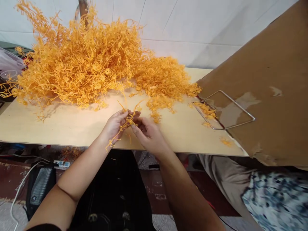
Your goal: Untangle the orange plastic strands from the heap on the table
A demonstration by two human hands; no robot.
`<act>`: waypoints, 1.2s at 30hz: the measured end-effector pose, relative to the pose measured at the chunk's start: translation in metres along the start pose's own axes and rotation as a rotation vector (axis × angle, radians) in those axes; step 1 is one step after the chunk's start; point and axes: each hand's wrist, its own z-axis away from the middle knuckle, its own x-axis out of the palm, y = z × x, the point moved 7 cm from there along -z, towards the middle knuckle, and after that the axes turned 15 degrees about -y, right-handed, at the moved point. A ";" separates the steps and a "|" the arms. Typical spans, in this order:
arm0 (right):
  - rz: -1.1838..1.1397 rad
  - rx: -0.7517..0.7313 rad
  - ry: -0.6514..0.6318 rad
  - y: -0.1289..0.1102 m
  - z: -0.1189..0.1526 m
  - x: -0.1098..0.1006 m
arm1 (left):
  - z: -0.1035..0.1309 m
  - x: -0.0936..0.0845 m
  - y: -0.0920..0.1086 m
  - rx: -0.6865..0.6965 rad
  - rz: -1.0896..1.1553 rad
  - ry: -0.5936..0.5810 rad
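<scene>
My left hand [115, 124] pinches a thin, branched orange plastic piece [130, 121] just above the table's front edge. The fingers of my right hand [150, 134] are closed on the same piece from the other side. One strand of it hangs down across my left palm, and other tips stick up between the hands. Behind them rises a large tangled heap of similar orange pieces [79, 70]. To its right spreads a lower pile of smaller orange bits [163, 77], its near end close to my right hand.
A tall cardboard sheet [269, 83] borders the table [79, 128] on the right, with a bent metal wire frame [237, 104] against it. Loose orange bits [207, 110] lie by the frame. Beyond the cardboard sits another person, with patterned clothing [276, 199] showing. A black bag [39, 186] is below left.
</scene>
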 end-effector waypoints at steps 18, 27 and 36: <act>-0.122 -0.007 0.011 -0.004 -0.008 -0.003 | 0.001 -0.011 -0.008 -0.032 0.029 0.076; -0.467 0.138 -0.032 0.013 -0.011 0.002 | 0.002 0.000 -0.010 -0.059 -0.117 -0.070; -0.561 0.137 -0.049 0.018 -0.009 0.005 | 0.007 -0.003 -0.010 -0.075 -0.089 0.012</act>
